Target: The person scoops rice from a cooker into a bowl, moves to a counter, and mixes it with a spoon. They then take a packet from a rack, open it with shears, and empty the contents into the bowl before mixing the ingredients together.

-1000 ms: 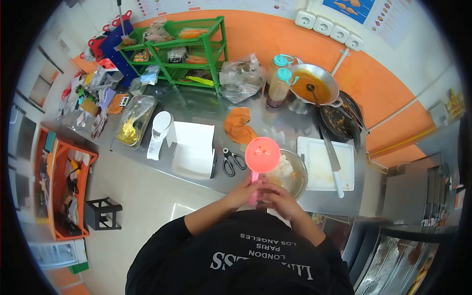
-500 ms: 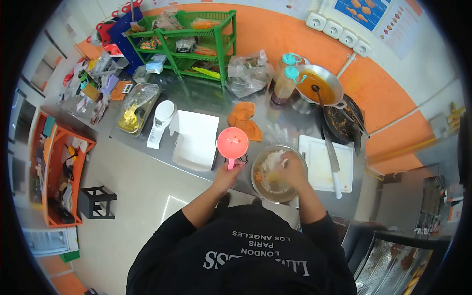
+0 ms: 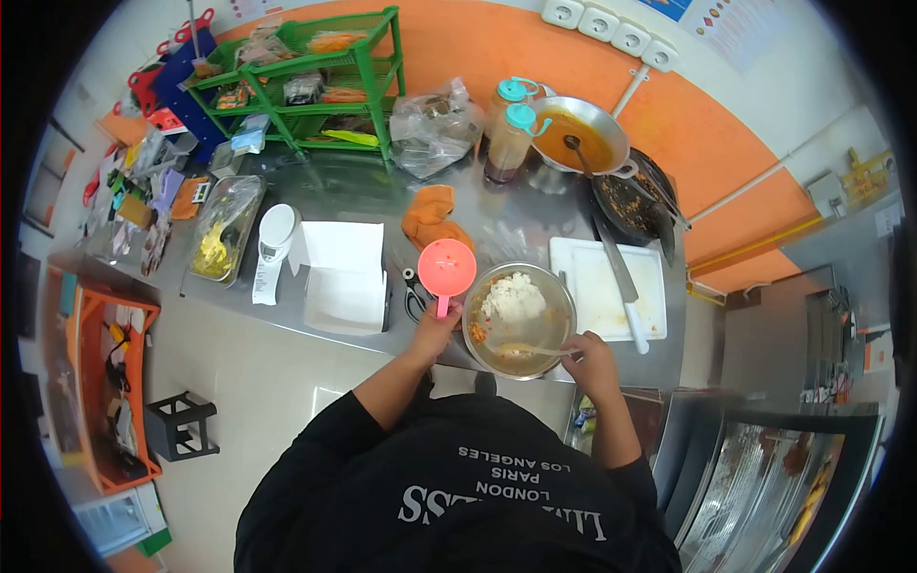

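My left hand (image 3: 435, 334) is closed round the handle of a pink plastic scoop cup (image 3: 447, 267), held just left of a steel bowl (image 3: 570, 329). A few orange bits cling inside the cup. In the bowl lie a white mound that looks like rice (image 3: 516, 298) and some orange bits (image 3: 477, 331) along the left wall. At the bowl's right rim my right hand (image 3: 594, 366) grips the end of a light wooden spoon (image 3: 537, 350), whose head rests low in the bowl.
Right of the bowl, a knife (image 3: 619, 272) lies across a white cutting board (image 3: 602, 320). Behind stand a pan of orange sauce (image 3: 592, 143), a dark wok (image 3: 635, 196) and bottles (image 3: 506, 148). Leftward are scissors (image 3: 414, 298), an orange cloth (image 3: 435, 220), an open white box (image 3: 344, 296) and a scale (image 3: 277, 234).
My right hand has moved from over the white mound to the bowl's right rim, where it now holds the wooden spoon. The pink cup stays in my left hand, nearer the bowl.
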